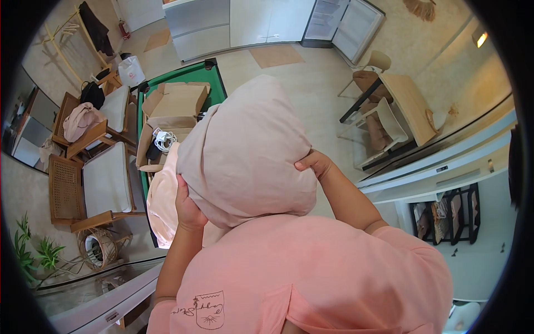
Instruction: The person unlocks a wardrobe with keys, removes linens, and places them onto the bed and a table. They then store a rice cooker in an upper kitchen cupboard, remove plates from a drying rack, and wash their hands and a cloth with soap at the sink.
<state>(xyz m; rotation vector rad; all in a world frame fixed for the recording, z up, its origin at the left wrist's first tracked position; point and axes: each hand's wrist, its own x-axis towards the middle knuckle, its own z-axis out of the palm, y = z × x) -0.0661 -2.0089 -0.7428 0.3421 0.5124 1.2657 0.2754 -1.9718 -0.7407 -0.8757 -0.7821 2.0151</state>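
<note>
Both sides of a puffy pinkish pillow (250, 150) are grasped, the left hand (190, 209) opposite the right hand (315, 164). A green-topped table (216, 79) stands leftward.

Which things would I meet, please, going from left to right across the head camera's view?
Green plant, white bag, coiled white cable, left hand, pale fabric bundle, right hand, wooden table, wall light.

The cushion (250, 150) is matt, creased cloth, the draped fabric (161, 203) glossy and smooth, the box (177, 104) matt cardboard.
</note>
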